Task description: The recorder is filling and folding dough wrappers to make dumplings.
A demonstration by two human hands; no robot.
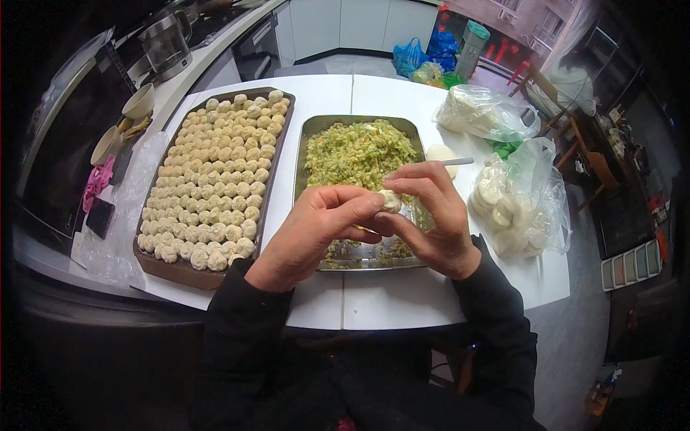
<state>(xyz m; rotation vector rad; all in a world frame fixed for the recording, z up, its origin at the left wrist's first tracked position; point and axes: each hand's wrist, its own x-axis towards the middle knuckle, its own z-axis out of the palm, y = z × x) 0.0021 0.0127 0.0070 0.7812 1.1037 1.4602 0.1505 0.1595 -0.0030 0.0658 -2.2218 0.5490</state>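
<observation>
Between my two hands is a small pleated dumpling (pixel 391 201), pale and closed at the top. The fingers and thumb of my left hand (pixel 329 218) pinch its left side. My right hand (pixel 431 215) grips it from the right with thumb and fingertips. Both hands are above a rectangular metal tray (pixel 299 156) of chopped green vegetable filling (pixel 361 151), heaped toward the far side. Left of it, a brown tray (pixel 215 280) bears many rows of similar dumplings (pixel 215 178). A spoon or spatula handle (pixel 458 161) juts past the metal tray's right edge.
Clear plastic bags of round dough wrappers (pixel 512 204) and pale dough (pixel 480 113) lie at the right. A loose stack of wrappers (pixel 443 156) sits by the metal tray. On the left counter are a glass kettle (pixel 167 46), bowls (pixel 139 101) and a phone (pixel 100 217).
</observation>
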